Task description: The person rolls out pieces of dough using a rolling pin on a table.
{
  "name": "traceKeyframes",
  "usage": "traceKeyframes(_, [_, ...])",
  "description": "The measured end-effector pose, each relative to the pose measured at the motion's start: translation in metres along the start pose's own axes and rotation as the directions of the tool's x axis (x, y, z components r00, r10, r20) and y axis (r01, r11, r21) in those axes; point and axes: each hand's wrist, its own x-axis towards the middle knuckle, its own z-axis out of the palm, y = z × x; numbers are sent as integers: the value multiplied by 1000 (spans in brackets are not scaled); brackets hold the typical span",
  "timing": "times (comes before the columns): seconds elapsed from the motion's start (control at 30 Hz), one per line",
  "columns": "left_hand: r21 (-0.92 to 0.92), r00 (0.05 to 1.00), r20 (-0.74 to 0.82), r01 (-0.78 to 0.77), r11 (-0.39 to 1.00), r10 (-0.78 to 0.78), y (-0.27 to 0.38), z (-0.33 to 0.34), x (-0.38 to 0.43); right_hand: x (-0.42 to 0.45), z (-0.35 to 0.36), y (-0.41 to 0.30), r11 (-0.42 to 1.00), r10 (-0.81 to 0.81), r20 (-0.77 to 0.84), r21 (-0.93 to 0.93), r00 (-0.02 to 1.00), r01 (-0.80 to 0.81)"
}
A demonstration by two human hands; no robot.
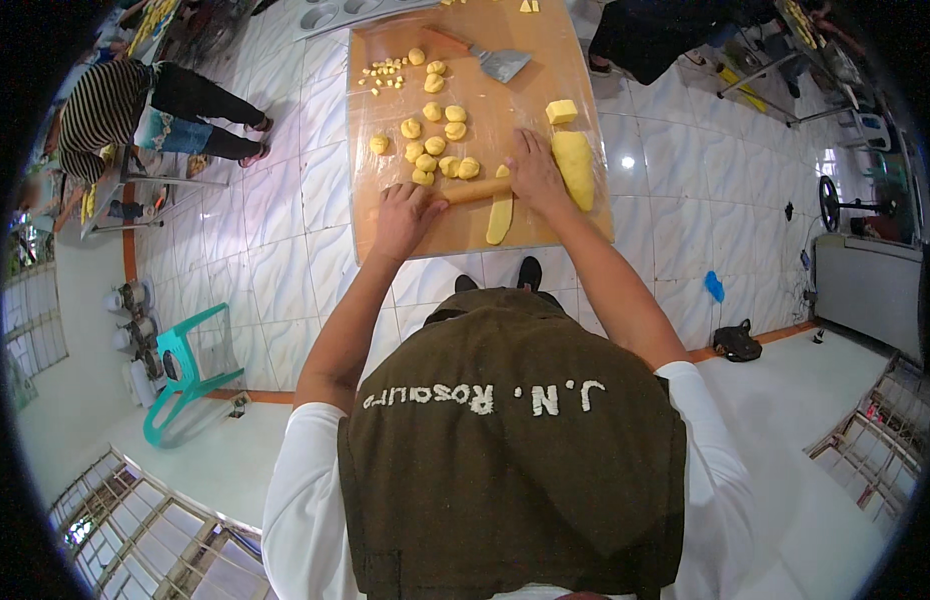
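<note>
A wooden rolling pin (474, 193) lies across a flattened strip of yellow dough (499, 219), near the front of a plastic-covered wooden table (540, 90). My left hand (406, 216) holds the pin's left end, its fingers curled over it. On the right end rests my right hand (536, 171), fingers extended forward, its palm hiding that end. Beside the right hand sits a long lump of yellow dough (575, 169), with a smaller yellow block (561, 112) beyond it. Several dough balls (435, 145) are scattered ahead of the pin.
Farther back lie a scraper (504, 64) with a wooden handle and small yellow cubes (384, 73). A muffin tin (337, 15) is at the far left corner. Another person (108, 112) bends over a side table at left. A green plastic chair (181, 360) stands behind, left.
</note>
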Motion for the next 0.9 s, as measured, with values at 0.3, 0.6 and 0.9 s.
traceKeyframes(0.3, [-12, 999, -44, -23, 1000, 22, 7, -6, -1, 26, 8, 8, 990, 139, 133, -19, 981, -137])
traceKeyframes(0.6, [61, 1000, -3, -17, 998, 17, 6, -8, 5, 41, 14, 12, 982, 178, 173, 29, 969, -186])
traceKeyframes(0.9, [85, 1000, 10, -9, 996, 9, 8, -5, -3, 51, 9, 2, 960, 270, 140, 35, 953, -277])
